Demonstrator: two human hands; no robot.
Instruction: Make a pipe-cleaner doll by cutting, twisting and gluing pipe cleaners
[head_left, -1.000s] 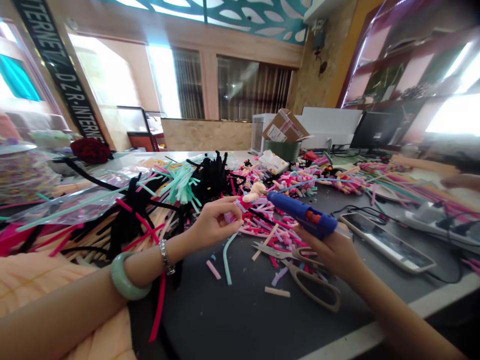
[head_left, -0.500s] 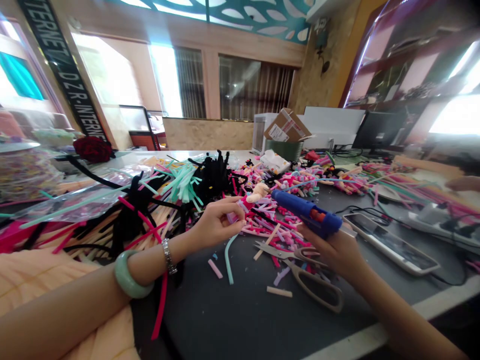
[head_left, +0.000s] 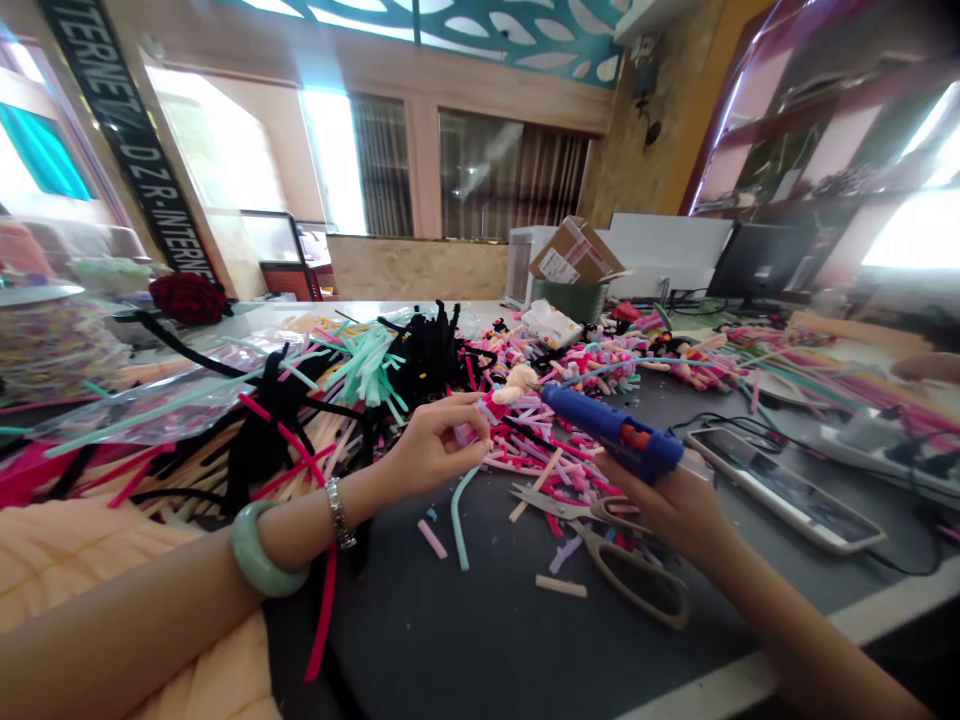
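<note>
Between the fingertips of my left hand (head_left: 442, 440) is a small pipe-cleaner doll (head_left: 498, 400) with a cream head and a pink and lilac body. My right hand (head_left: 667, 490) is wrapped round the handle of a blue glue gun (head_left: 611, 425). The gun's nozzle points left and is at or very close to the doll's cream head; I cannot tell whether they touch. Below the gun lie open scissors (head_left: 600, 540) with beige handles. A bent mint pipe-cleaner piece (head_left: 459, 520) and short cut bits rest on the dark table under my left hand.
Pink and lilac cut pieces (head_left: 555, 470) are heaped behind my hands. Black pipe cleaners (head_left: 424, 355) and mint ones (head_left: 367, 365) stand further back. A phone (head_left: 784, 490) and a power strip (head_left: 892, 460) with cables lie right. Another person's hand (head_left: 926, 368) shows at the far right.
Almost nothing differs. Both hands, the doll and the glue gun keep nearly the same position, with only a slight shift of the whole view.
</note>
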